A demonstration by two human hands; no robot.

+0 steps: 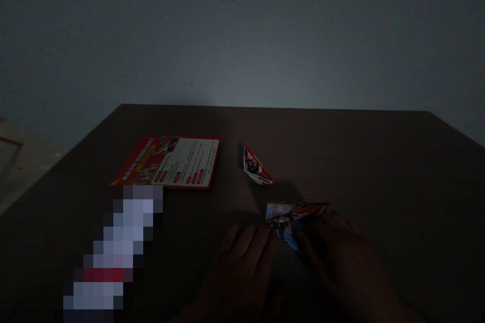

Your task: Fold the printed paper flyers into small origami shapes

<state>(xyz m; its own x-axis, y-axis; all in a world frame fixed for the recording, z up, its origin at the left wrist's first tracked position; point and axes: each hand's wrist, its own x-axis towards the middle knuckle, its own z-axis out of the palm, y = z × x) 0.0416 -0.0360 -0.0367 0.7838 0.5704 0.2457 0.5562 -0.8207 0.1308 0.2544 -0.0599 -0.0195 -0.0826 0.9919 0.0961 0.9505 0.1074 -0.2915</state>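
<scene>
In the dim light, a printed paper folded into layers (285, 211) lies low over the table between my hands. Its upper part forms a flat-topped flap, with a bluish point below. My left hand (240, 262) has its fingers pressed together and bent, the tips at the paper's left edge; its thumb is hidden. My right hand (343, 260) covers the right side of the paper, fingers closed over it and partly lost in shadow. Just beyond my hands sits a small folded paper triangle (256, 166) with red, white and dark print.
A red and white printed flyer or stack of sheets (189, 161) lies on the left of the dark wooden table (333, 146). At the front left, a pixelated pale strip (117, 252) cannot be made out. A grey wall (303, 35) stands behind the table.
</scene>
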